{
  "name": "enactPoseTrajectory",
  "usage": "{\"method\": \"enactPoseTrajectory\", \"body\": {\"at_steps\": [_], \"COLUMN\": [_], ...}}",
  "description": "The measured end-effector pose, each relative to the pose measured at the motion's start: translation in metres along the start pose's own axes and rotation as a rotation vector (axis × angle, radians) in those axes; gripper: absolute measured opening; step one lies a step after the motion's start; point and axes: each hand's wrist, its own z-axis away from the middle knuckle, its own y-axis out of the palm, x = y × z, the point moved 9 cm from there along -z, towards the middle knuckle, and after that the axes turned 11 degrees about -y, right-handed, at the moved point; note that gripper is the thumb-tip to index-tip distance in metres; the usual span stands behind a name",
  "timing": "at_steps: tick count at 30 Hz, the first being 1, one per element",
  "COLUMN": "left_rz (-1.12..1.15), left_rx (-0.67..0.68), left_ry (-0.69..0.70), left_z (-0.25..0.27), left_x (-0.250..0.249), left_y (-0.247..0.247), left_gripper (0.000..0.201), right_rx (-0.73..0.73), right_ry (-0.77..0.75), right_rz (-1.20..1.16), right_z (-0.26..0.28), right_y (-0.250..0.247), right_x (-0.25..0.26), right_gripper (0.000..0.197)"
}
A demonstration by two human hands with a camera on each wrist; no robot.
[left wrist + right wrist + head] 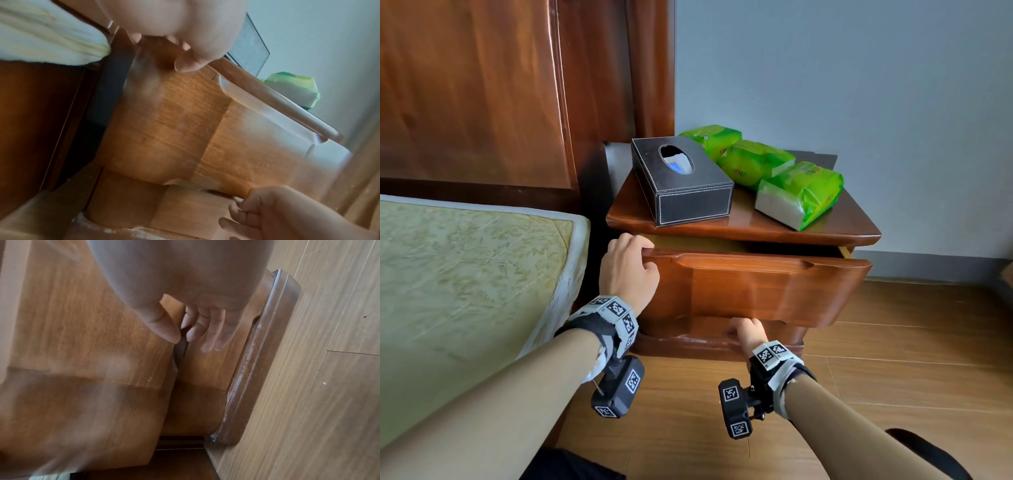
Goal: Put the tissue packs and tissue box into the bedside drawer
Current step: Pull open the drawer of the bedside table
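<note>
Tissue box (681, 180), black stitched leather with an oval slot, sits on the glossy nightstand top (743, 219) beside three crinkly green tissue packs (756, 162). My left hand (628, 270) curls over the top left corner of the partly open wooden drawer (767, 291), gripping it. My right hand (745, 330) hooks its fingers (205, 324) under the drawer's bottom edge, thumb on the front.

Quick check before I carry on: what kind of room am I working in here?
Most likely a bedroom. A mattress lies against a tall wooden headboard, and beside it stands a wooden bedside cabinet carrying a black tissue box and three green tissue packs. Its drawer is partly open.
</note>
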Motion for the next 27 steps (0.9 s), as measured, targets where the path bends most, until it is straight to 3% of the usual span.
{"method": "enactPoseTrajectory", "body": {"at_steps": [3, 7, 11, 14, 16, 18, 21, 23, 27], "left_rz": [-0.045, -0.020, -0.104, -0.163, -0.209, -0.230, -0.201, -0.169, -0.167], "left_rx": [0.063, 0.141, 0.302, 0.377, 0.393, 0.412, 0.432, 0.455, 0.486], "left_ry": [0.008, -0.099, -0.144, -0.117, -0.103, -0.087, -0.078, -0.098, -0.111], "left_z": [-0.002, -0.006, -0.004, -0.005, -0.008, -0.009, -0.013, -0.016, -0.019], "left_x": [-0.006, -0.009, -0.017, -0.023, -0.024, -0.027, -0.028, -0.026, -0.023], "left_y": [0.005, 0.010, 0.022, 0.023, 0.021, 0.021, 0.022, 0.024, 0.027], "left_gripper": [0.025, 0.023, 0.026, 0.023, 0.022, 0.024, 0.026, 0.029, 0.032], "right_rx": [0.001, 0.104, 0.210, 0.096, 0.027, 0.042, 0.136, 0.144, 0.079], "right_ry": [0.025, -0.080, -0.395, -0.752, -0.936, -0.901, -0.632, -0.575, -0.600], "right_rz": [0.040, 0.264, 0.380, 0.554, 0.741, 0.919, 1.150, 1.217, 1.217], "right_z": [0.019, 0.039, 0.066, 0.093, 0.104, 0.095, 0.070, 0.062, 0.058], "right_y": [-0.007, -0.026, -0.042, -0.061, -0.067, -0.070, -0.079, -0.083, -0.084], "right_x": [0.013, 0.064, 0.141, 0.200, 0.222, 0.221, 0.200, 0.198, 0.206], "right_gripper": [0.014, 0.023, 0.014, 0.019, 0.034, 0.054, 0.079, 0.077, 0.060]}}
